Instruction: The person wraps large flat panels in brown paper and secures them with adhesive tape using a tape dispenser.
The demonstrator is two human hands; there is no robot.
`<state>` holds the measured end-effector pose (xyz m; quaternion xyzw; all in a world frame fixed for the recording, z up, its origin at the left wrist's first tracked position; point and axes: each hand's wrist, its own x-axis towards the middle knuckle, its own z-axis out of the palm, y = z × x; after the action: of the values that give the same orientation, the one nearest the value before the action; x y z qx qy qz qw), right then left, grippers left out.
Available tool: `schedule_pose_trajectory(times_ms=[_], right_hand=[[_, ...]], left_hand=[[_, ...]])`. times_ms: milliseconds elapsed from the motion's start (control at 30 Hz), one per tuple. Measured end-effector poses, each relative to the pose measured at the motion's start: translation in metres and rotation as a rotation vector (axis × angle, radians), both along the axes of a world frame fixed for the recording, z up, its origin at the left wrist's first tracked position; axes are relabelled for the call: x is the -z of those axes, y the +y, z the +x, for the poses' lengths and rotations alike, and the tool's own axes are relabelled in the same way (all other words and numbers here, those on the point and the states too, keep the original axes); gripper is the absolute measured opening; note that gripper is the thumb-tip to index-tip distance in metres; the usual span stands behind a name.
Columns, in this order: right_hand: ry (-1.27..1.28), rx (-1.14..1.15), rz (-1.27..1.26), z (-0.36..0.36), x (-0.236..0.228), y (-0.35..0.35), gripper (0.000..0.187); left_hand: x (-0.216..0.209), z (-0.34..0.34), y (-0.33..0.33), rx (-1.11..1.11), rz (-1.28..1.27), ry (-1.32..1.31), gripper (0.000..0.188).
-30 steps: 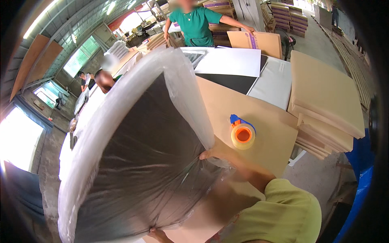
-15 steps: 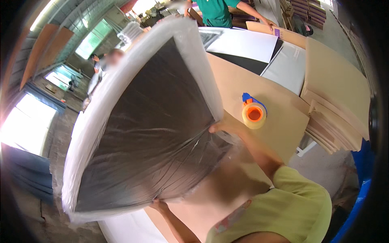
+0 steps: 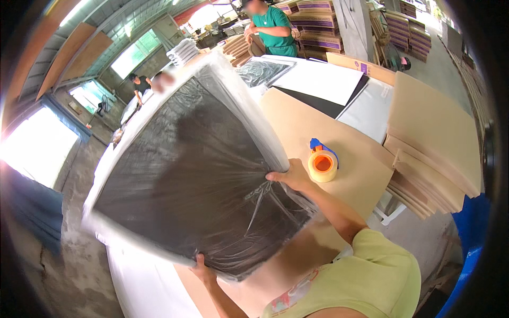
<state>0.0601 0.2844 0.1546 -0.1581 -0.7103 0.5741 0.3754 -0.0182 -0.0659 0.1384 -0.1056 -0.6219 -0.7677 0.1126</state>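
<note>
A large dark flat panel, wrapped in clear wrinkled plastic with a thick white padded border, is held up at a tilt over the table. At its near edge my left hand grips it, thumb on the face. My right hand holds the right-hand edge, its thumb pressed on the plastic where creases gather. The fingers beneath the panel are hidden. Just right of my right hand stands a tape dispenser in blue and orange, with a roll of clear tape.
Brown cardboard covers the table. Stacked cardboard sheets lie at the right. White, black and grey sheets are farther back. A co-worker in a green shirt stands at the far side; another person is at the far left.
The panel has tipped lower and flatter, my two hands still on it. The co-worker in green has drawn a hand back from the cardboard. The view has shifted slightly.
</note>
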Motion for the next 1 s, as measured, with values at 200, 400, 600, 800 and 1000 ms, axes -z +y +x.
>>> schedule_pose_trajectory(times_ms=[200,400,600,800,1000], right_hand=[[-0.835,-0.140,-0.071,0.008,0.016,0.022,0.082],[-0.592,-0.189,-0.180,0.007,0.138,0.016,0.075],[-0.880,-0.209,-0.245,-0.041,0.119,0.024,0.079],[-0.847,-0.142,-0.138,-0.059,0.146,0.051,0.081],[-0.970,-0.188,-0.186,-0.055,0.140,0.037,0.089]], left_hand=[[0.008,0.014,0.005,0.226,-0.102,-0.701,0.077],[0.172,-0.008,-0.024,0.265,-0.536,-0.710,0.097],[0.164,-0.074,-0.032,0.282,-0.703,-0.970,0.100],[0.085,-0.087,-0.028,0.448,-1.248,-0.746,0.084],[0.130,-0.006,-0.214,-0.862,-1.523,-0.742,0.064]])
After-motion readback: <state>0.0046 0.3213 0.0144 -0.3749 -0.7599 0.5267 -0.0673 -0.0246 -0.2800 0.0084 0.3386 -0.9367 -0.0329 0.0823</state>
